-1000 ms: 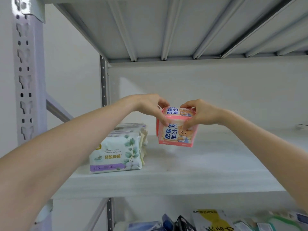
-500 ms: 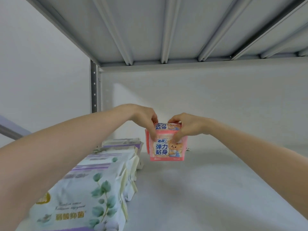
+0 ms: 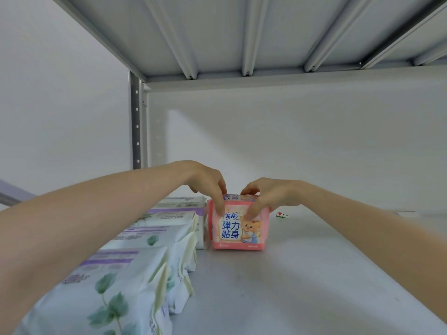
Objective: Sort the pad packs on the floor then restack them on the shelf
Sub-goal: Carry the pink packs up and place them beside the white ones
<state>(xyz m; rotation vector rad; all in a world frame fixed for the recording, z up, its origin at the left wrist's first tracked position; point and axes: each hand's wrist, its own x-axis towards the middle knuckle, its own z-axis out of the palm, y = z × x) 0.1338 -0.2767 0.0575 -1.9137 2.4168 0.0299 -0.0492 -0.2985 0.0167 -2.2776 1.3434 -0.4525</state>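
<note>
- Gripping the pink pad pack [image 3: 238, 229] at its top, left hand [image 3: 209, 183] and right hand [image 3: 267, 195] curl fingers over its front.
- Leaf-print packs [image 3: 135, 274] lie just left of it.

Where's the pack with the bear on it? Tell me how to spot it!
Look at the grey shelf board. Toward its back, just right of the row of white leafy packs, stands the pink pack. It is the only pink one, with a cartoon bear and blue writing on its front.
</note>
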